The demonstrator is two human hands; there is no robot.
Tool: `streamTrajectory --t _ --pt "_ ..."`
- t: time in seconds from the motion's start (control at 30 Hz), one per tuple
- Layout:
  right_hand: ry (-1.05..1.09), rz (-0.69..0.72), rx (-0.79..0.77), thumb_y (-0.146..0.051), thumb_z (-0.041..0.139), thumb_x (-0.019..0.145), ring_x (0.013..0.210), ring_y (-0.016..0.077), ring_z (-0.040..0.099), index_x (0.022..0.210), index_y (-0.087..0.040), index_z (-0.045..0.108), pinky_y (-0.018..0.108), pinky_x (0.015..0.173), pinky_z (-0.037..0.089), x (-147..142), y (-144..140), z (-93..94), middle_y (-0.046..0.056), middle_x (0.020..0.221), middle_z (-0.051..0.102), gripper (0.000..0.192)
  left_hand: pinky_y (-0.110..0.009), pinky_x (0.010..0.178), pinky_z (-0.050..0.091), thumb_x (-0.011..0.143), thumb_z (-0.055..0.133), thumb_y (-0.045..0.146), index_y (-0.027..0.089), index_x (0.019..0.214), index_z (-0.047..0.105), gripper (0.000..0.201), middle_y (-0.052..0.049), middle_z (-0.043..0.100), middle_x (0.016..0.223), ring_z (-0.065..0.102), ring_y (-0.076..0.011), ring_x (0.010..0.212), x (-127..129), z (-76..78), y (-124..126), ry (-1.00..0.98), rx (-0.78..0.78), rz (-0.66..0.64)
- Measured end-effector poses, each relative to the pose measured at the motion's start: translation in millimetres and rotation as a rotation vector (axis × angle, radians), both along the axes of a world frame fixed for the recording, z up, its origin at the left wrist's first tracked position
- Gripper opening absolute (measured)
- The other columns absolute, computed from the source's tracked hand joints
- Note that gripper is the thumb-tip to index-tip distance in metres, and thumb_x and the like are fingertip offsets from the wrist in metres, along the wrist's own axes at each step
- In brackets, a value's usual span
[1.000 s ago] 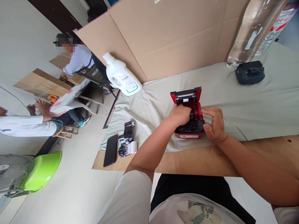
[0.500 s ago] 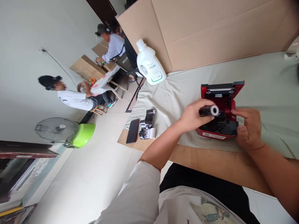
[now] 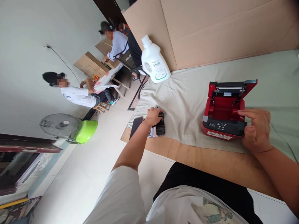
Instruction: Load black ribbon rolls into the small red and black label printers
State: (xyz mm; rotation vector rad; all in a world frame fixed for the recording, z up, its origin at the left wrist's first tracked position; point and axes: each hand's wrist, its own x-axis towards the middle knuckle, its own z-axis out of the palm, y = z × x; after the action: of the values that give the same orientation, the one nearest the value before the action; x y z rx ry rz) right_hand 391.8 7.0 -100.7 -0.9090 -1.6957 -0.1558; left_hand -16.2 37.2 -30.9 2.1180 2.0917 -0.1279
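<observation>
At the near edge of the cloth, my left hand (image 3: 154, 116) is closed over a roll of black film (image 3: 161, 124), its thumb lying on the dark wrap; the fingers' far side is hidden. Beside it a strip of printed white-and-black material (image 3: 153, 132) shows partly under the wrist. A red and black label printer (image 3: 224, 130) stands to the right with its lid (image 3: 233, 88) raised, and its red inner bay shows nothing in it. My right hand (image 3: 258, 129) holds the printer's right side, index finger on the rim of the bay and thumb against the corner.
A dark phone (image 3: 135, 124) lies left of my left hand. Behind stand a white detergent bottle (image 3: 155, 62) and a tall cardboard panel (image 3: 210, 34). Two people sit at a low table across the room. A fan (image 3: 60, 124) and a green basin (image 3: 88, 132) are on the floor.
My left hand has carried the black roll from above the printer left to the other rolls beside the phone. The right hand stays on the printer, and the view has shifted slightly.
</observation>
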Motion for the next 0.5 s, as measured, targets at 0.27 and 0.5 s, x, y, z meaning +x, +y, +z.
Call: streamTrajectory --t 0.27,0.5 --pt "-0.013 -0.002 -0.015 -0.05 0.028 0.098 0.09 0.0307 0.067 0.109 -0.024 0.062 0.05 0.084 0.046 -0.1 -0.3 1.9 0.014 0.096 0.07 0.044 -0.041 0.108 0.041 0.083 0.049 0.012 0.019 0.124 0.062 0.044 -0.01 0.061 0.132 0.052 -0.0261 0.122 -60.1 9.0 -8.5 0.013 0.085 0.223" --pt "-0.005 0.015 0.019 -0.046 0.032 0.098 0.09 0.0298 0.066 0.11 -0.023 0.063 0.05 0.084 0.046 -0.8 1.0 -0.2 0.014 0.097 0.071 0.04 -0.036 0.106 0.043 0.075 0.058 0.013 0.02 0.118 0.065 0.044 -0.008 0.068 0.124 0.056 -0.0268 0.122 -83.2 -4.6 -40.7 0.079 -0.051 0.221"
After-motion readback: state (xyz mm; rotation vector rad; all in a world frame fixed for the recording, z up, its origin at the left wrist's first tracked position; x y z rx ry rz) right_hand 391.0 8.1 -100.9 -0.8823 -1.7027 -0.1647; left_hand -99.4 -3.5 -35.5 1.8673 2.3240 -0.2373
